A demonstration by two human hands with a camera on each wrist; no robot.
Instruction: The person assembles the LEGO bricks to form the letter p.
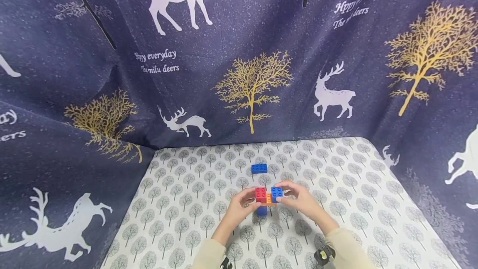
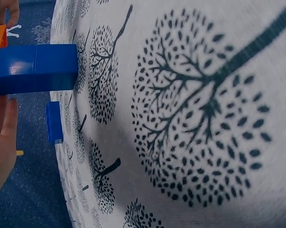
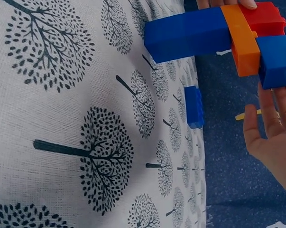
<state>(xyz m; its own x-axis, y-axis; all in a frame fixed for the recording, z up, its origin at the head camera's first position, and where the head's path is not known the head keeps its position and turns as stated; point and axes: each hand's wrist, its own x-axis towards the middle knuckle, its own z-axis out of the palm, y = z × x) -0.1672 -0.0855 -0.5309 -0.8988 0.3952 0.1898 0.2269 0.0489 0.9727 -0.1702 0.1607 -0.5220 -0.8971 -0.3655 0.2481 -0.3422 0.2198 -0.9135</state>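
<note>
My left hand (image 1: 238,209) grips a red brick (image 1: 260,194) by its side. My right hand (image 1: 304,200) holds a small blue brick (image 1: 276,193) between thumb and fingers. Both bricks are over an orange brick (image 1: 269,198), whose studs show in the gap between them. Under the orange brick is an upright column of two blue bricks (image 3: 188,35); whether its foot touches the cloth I cannot tell. The red brick sits on the orange one. In the right wrist view the small blue brick looks slightly tilted against the orange brick; how firmly it is seated is unclear.
A longer blue brick (image 1: 259,168) with two rows of studs lies farther back on the table, beyond the hands. White cloth with printed trees (image 1: 179,219) covers the table. A dark blue curtain (image 1: 239,32) with deer and trees hangs behind and at both sides.
</note>
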